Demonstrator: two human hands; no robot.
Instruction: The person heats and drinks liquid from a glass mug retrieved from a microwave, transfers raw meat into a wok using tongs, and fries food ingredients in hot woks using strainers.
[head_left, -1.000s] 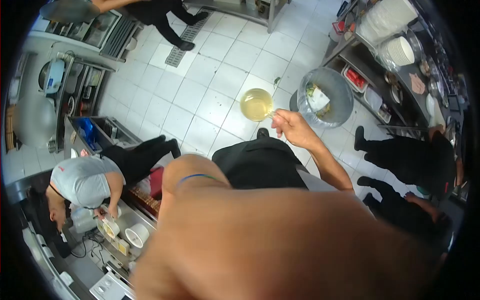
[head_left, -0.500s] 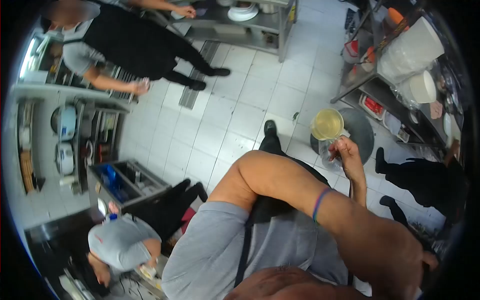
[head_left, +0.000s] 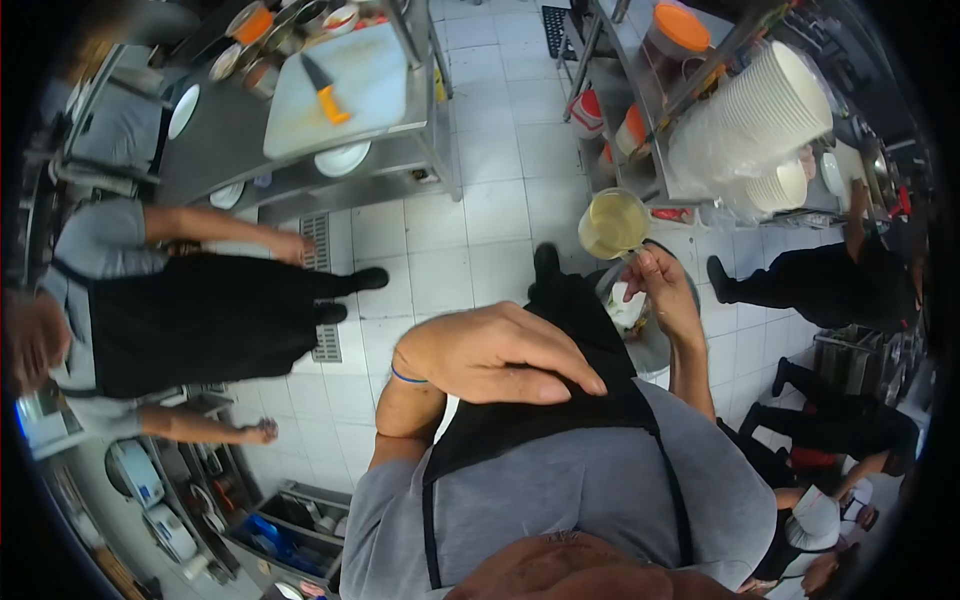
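Note:
My right hand (head_left: 662, 288) grips the handle of a clear measuring cup (head_left: 614, 224), which holds pale yellow liquid. The cup is held out ahead of me, above the floor on my right. Below that hand, a round bin (head_left: 648, 350) shows pale and coloured scraps inside; the hand and forearm cover part of it. In front of my black apron (head_left: 560, 390) is my left hand (head_left: 500, 358), palm down with its fingers stretched out and nothing in it. A blue band circles that wrist.
A co-worker in a black apron (head_left: 200, 315) stands at left. Ahead, a steel table carries a cutting board (head_left: 380, 85) with an orange-handled knife (head_left: 328, 95). Stacked white tubs (head_left: 760, 110) fill a shelf at right. More people (head_left: 830, 275) work on the right side.
My left arm has swung back from far right to in front of my apron. My view has turned, bringing the cutting board in. The measuring cup stays in my right hand.

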